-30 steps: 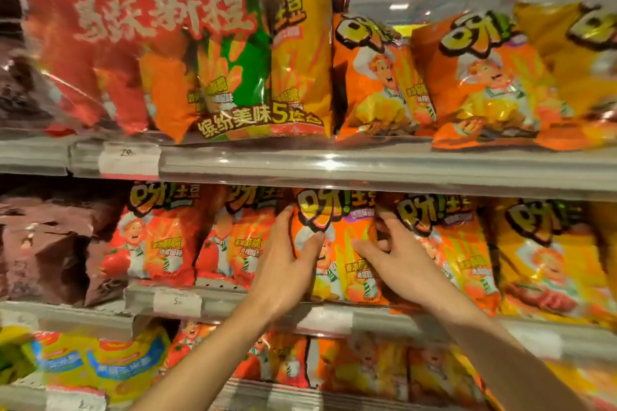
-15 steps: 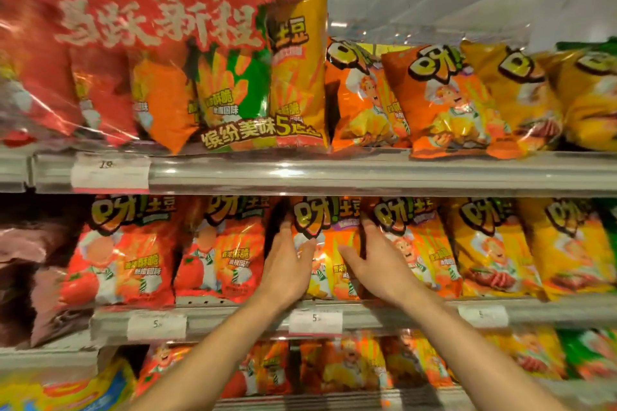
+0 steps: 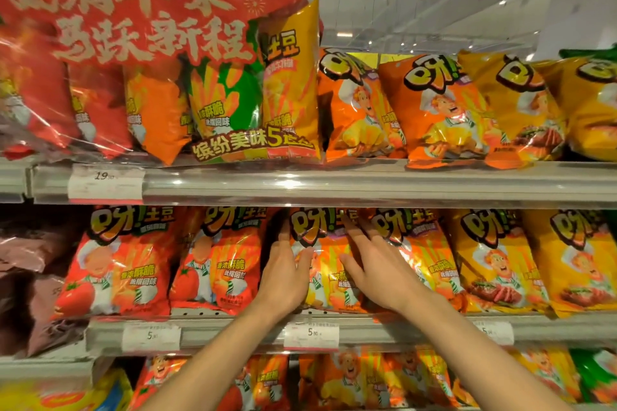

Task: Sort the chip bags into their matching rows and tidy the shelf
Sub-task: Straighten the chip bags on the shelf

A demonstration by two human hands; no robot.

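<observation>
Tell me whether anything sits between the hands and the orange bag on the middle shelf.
Nothing visible does. The left hand and right hand already lie flat on the orange bag, one at each side, fingers spread.

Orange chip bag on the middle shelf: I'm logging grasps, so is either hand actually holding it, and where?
Neither grips it. Left hand and right hand lie flat, fingers open, against the orange chip bag front.
</observation>
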